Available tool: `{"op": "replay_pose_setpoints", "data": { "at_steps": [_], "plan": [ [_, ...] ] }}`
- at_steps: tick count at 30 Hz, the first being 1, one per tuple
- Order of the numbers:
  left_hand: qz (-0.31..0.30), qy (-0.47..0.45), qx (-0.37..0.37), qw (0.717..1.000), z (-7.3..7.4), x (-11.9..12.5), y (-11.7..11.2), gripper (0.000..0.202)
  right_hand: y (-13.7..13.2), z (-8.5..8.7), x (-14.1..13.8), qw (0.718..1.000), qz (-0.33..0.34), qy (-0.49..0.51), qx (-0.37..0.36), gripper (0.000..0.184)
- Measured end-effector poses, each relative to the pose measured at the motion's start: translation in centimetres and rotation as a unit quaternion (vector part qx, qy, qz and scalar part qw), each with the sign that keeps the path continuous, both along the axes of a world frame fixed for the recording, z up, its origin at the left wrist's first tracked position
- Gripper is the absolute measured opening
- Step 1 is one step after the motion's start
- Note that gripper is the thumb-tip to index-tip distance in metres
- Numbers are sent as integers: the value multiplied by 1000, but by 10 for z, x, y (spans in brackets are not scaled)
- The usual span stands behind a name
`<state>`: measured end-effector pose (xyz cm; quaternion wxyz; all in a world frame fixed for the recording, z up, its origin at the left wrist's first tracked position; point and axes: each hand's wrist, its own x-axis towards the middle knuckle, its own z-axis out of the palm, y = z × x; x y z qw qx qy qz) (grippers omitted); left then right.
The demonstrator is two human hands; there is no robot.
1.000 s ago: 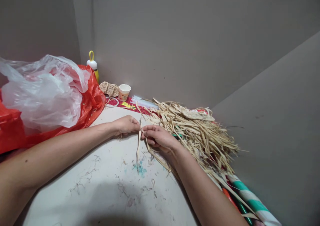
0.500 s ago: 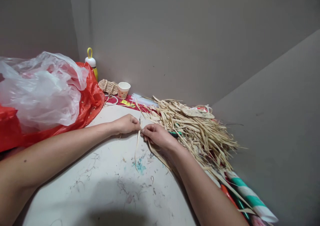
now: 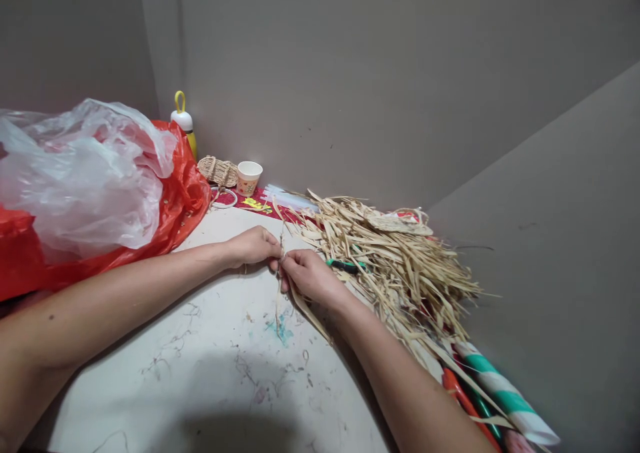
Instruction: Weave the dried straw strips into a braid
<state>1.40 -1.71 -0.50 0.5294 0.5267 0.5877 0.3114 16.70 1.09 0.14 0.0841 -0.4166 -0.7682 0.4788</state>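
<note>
Fingertips almost touching, my left hand [image 3: 256, 246] and my right hand [image 3: 311, 274] meet above the white table [image 3: 215, 346]. Both are closed in a pinch on thin pale straw strips [image 3: 279, 306], whose loose ends hang down between them. A short twisted length rises above the fingers. Another, wider strip [image 3: 311, 316] trails from under my right hand toward the table's right edge. Just right of that hand lies a green-and-black handled tool [image 3: 346, 266], partly under straw. The exact grip point is hidden by the fingers.
A heap of dry straw [image 3: 400, 253] covers the right side. Behind stand a paper cup [image 3: 249, 179], a woven straw sole [image 3: 217, 171] and a yellow-white bottle [image 3: 183, 123]. Red and clear plastic bags [image 3: 95, 179] fill the left. A green-striped roll [image 3: 507, 393] lies at lower right.
My right hand has shifted slightly left and closer to my left hand. The hanging strip ends have swung a little, and more of the green-and-black handle shows.
</note>
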Motion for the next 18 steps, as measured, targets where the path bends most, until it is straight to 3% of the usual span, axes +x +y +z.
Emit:
{"op": "replay_pose_setpoints", "data": {
  "at_steps": [8, 14, 18],
  "plan": [
    [1, 4, -39, 999, 19, 5, -7, 27, -1, -8, -1, 997, 19, -32, 71, 30],
    [18, 18, -41, 999, 9, 2, -4, 25, -8, -4, -3, 986, 11, -66, 154, 33],
    [22, -21, -26, 999, 2, 1, 0, 25, -22, 8, -6, 953, 43, -160, 252, 33]
  ]
}}
